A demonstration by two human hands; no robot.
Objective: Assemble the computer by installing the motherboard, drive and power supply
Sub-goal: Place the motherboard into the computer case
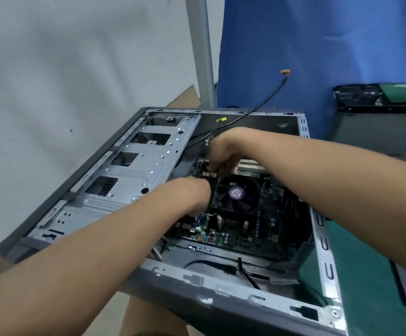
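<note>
Bare forearms (80, 270) fill the bottom and right of the shot, both reaching into the open case (197, 284). The motherboard (240, 236) sits down inside it, with the black CPU fan (237, 194) on top. The left hand (192, 192) is tucked against the fan's left edge with its fingers hidden, so I can't tell what it's got, if anything. The right hand (223, 151) is just past the fan's far side, fingers curled down at the board; can't tell if it's actually gripping. Left of the fan is the bare metal drive cage (129, 170). A black cable (257, 107) arcs up beyond the fan, out of the case. Right of the fan, outside the case wall, there's a green mat (367, 275), and a blue cloth (318, 57) hangs behind.
</note>
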